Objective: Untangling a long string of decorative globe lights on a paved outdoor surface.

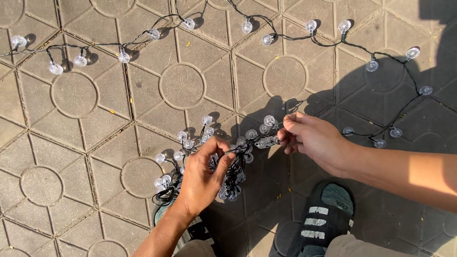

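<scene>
A string of lights with a black wire and clear round bulbs (247, 26) lies stretched across the patterned paving. Its near end is a tangled bundle (190, 143) held above the ground. My left hand (202, 178) grips the tangled bundle from below, with wire pinched between thumb and fingers. My right hand (312, 138) pinches the wire and a few bulbs (266, 129) just right of the bundle. From that hand the wire runs right, loops up and goes back along the top of the view.
Grey paving stones (76, 95) with round flower motifs cover the ground. My feet are at the bottom edge, the right one in a black sandal with white stripes (319, 219). Dark shadow lies over the right side.
</scene>
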